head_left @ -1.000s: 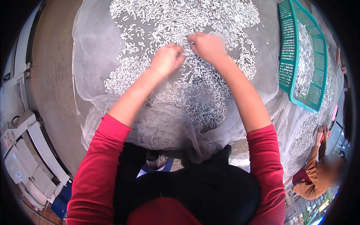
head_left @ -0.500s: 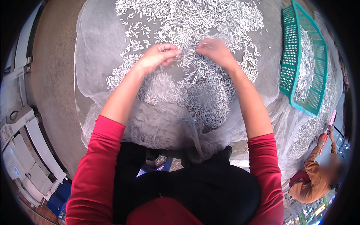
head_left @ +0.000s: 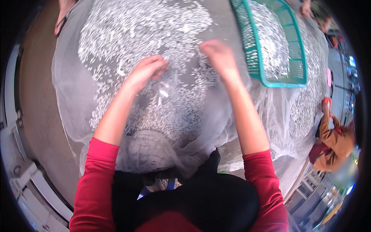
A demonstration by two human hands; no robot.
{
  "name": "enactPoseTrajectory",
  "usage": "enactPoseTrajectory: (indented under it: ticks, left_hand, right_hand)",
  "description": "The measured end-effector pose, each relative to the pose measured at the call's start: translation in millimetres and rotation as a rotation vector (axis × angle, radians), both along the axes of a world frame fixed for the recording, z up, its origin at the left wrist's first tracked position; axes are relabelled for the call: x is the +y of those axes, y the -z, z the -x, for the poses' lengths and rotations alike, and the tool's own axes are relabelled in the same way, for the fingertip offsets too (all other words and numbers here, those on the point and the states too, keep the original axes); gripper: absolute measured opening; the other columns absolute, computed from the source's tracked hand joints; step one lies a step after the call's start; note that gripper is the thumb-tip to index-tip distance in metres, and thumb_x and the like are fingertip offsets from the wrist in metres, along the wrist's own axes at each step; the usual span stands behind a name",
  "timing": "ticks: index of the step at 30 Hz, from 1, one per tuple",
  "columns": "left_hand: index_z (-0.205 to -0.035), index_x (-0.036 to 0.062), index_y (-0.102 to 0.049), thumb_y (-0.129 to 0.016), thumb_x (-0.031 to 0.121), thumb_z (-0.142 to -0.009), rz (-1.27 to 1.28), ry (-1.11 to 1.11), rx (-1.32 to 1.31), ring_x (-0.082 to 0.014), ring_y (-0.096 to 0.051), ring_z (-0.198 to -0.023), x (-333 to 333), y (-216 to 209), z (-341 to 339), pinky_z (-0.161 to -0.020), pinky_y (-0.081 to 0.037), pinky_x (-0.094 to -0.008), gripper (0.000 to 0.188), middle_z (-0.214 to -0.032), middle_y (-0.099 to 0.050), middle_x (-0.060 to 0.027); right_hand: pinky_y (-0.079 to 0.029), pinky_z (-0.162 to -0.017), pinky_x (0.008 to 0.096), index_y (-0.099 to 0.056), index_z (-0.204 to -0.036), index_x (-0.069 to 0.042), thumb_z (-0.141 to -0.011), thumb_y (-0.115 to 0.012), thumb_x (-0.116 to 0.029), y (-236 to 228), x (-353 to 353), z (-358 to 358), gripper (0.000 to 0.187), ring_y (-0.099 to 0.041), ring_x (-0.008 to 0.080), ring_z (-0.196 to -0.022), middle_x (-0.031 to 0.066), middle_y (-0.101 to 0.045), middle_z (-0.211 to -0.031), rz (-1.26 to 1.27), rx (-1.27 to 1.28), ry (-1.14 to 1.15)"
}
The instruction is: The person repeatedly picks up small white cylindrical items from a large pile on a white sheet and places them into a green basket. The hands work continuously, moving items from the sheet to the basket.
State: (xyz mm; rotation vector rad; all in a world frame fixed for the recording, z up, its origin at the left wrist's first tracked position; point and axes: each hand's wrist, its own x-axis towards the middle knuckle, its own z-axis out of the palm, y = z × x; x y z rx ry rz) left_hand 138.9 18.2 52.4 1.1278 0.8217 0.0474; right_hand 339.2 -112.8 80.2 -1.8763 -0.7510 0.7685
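Observation:
Many small, slender silvery-white pieces [head_left: 143, 27] lie spread over a pale mesh cloth [head_left: 69, 85]; motion blur hides their exact kind. My left hand [head_left: 148, 70] hovers at the near left of the thick spread, its fingers curled in. To its right, my right hand [head_left: 219, 57] is also closed, with the fingertips pointing left over the edge of the pieces. The two hands are apart. Whatever either hand pinches is too blurred to make out. A few larger white slivers [head_left: 164, 93] stand out among the pieces between my forearms.
A green plastic basket [head_left: 264, 77] holding more silvery pieces stands right of my right hand. Bunched netting [head_left: 154, 150] lies against my lap. A person in a brown top [head_left: 336, 141] is at far right. Another person's sandalled foot [head_left: 63, 17] shows at upper left.
The view has swung right, so the basket appears closer to the middle and a foot has come in at upper left. My hands remain curled, a bit further apart.

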Motion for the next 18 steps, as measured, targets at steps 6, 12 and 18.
enactPoseTrajectory:
  ticks: [6,12,18]
  left_hand:
    - [-0.107,0.0023,-0.057,-0.058,0.029,-0.089,-0.202,0.261,-0.275,-0.015,-0.054,-0.081,-63,-57,-242,-0.071,-0.043,-0.0318,0.032,-0.101,-0.056,-0.0078]
    - [-0.102,0.0009,-0.066,-0.062,0.013,-0.082,-0.015,0.588,-0.672,-0.0177,-0.064,-0.087,-70,-87,-338,-0.076,-0.052,-0.0322,0.024,-0.098,-0.068,-0.0094]
    - [-0.136,0.0012,-0.038,-0.059,0.015,-0.088,-0.391,0.714,-0.051,-0.0205,-0.06,-0.107,38,-75,-196,-0.085,-0.049,-0.0277,0.054,-0.118,-0.059,-0.0172]
  right_hand:
    - [-0.038,-0.058,0.0209,-0.066,-0.097,-0.004,-0.086,-0.062,-0.025,-83,-88,-152,0.024,-0.052,0.007,-0.066,0.001,-0.057,-0.074,-0.114,-0.121,0.401]
    - [-0.049,-0.081,0.034,-0.062,-0.113,-0.007,-0.086,-0.061,-0.024,-59,-140,-226,0.033,-0.064,0.0234,-0.093,0.0136,-0.063,-0.109,0.446,-0.845,0.537]
    - [-0.049,-0.083,0.0346,-0.066,-0.106,-0.007,-0.083,-0.065,-0.019,-25,-101,-143,0.025,-0.065,0.0224,-0.091,0.0127,-0.064,-0.105,-0.138,-0.651,0.322]
